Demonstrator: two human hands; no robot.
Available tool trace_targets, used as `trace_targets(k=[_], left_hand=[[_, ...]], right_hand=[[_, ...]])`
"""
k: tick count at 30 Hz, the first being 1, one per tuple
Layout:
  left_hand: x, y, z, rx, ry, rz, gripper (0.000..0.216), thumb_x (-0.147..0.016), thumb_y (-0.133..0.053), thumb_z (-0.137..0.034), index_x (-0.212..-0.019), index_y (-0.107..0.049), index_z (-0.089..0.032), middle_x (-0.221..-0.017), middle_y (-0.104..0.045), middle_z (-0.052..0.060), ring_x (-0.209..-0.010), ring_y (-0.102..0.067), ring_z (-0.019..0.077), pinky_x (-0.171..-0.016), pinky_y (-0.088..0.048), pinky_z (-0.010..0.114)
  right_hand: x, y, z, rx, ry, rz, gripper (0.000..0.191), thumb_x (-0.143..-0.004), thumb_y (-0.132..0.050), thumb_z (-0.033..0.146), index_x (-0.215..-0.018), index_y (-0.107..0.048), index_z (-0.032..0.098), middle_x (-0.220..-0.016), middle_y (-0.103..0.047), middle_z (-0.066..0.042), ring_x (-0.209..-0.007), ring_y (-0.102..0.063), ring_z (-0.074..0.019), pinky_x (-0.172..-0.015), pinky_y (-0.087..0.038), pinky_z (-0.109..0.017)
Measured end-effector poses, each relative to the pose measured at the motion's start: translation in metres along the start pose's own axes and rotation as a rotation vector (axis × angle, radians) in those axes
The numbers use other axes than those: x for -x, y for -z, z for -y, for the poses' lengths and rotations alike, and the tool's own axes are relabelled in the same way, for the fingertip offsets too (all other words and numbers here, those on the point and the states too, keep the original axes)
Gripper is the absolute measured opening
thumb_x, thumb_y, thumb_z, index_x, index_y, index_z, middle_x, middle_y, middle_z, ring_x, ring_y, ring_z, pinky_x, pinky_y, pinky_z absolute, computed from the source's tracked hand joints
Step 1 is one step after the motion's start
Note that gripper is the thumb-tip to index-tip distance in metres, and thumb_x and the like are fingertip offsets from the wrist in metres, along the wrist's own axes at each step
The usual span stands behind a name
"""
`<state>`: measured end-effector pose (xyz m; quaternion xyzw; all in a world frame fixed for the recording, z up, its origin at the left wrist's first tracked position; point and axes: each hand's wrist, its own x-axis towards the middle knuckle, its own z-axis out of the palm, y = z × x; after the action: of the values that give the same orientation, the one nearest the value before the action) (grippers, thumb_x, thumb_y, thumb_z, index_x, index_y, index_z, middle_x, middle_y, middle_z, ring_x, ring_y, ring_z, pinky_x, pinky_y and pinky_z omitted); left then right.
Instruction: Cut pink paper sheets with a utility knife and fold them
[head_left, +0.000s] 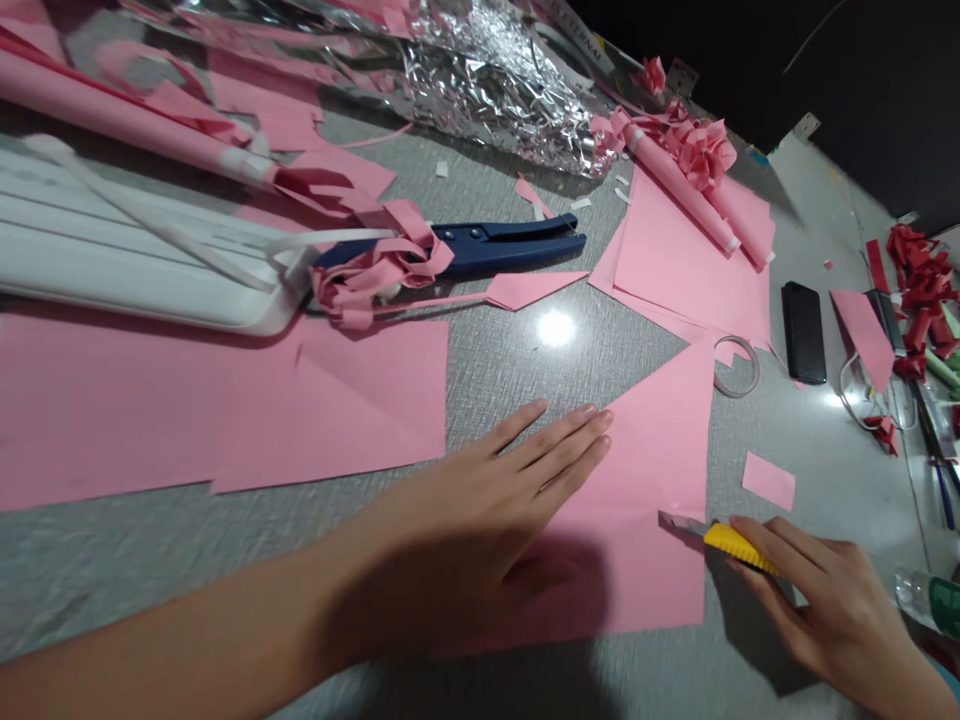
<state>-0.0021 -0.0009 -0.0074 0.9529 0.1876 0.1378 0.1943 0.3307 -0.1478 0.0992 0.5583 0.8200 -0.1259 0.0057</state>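
A sheet of pink paper (652,570) lies on the grey table in front of me, with a crease running across it. My left hand (517,480) rests flat on the sheet's left part, fingers stretched out toward the upper right. On the right, my right hand (832,590) grips a yellow utility knife (739,547). Its blade is out and points left, over the paper near the right edge, at about the crease. Whether the blade touches the paper I cannot tell. Just right of the sheet lies a small pink paper rectangle (769,480).
Left stand a white appliance (150,240) and more pink sheets (337,410). Dark blue pliers (510,245) lie beyond my left hand. Silver foil (495,80) spreads at the back. A tape roll (737,367), black phone (804,332), stacked pink paper (690,260) and bottle (926,600) are rightward.
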Motion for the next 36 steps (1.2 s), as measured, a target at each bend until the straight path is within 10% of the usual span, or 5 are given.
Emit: trace_targets(k=[36], left_hand=[[0.000,0.001,-0.007,-0.021,0.044,-0.010,0.071,-0.114,-0.043,-0.059,-0.169,-0.047,-0.013,-0.178,-0.042,0.013,-0.167,-0.035,0.0284,-0.141,-0.009,0.046]], right_hand=[[0.016,0.003,-0.008,0.035,-0.067,-0.007,0.031,-0.115,-0.051,0.024,-0.142,-0.064,0.021,-0.091,-0.077,-0.003,-0.061,-0.073,-0.0155,-0.054,-0.054,-0.025]])
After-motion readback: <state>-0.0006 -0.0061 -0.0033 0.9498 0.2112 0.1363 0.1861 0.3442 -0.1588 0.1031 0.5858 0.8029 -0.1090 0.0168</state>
